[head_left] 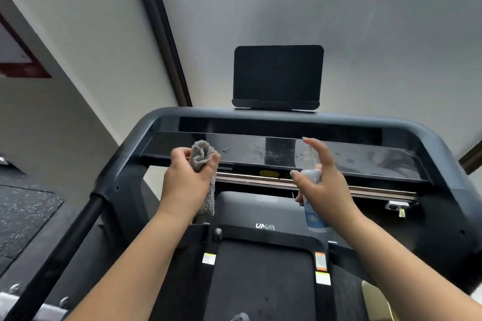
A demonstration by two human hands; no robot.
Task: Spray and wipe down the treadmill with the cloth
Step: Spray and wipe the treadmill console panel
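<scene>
treadmill [167, 122] console fills mid-frame, droplets at centre of glossy panel [339, 156]; left hand [186, 180] grips bunched grey cloth [202, 155] at panel's near edge, left of centre; right hand [322, 185] holds spray bottle [313, 206], forefinger raised over nozzle

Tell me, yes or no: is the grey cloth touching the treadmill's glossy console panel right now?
No. The left hand holds the bunched grey cloth up in front of the console panel, while the right hand grips the spray bottle.
</scene>
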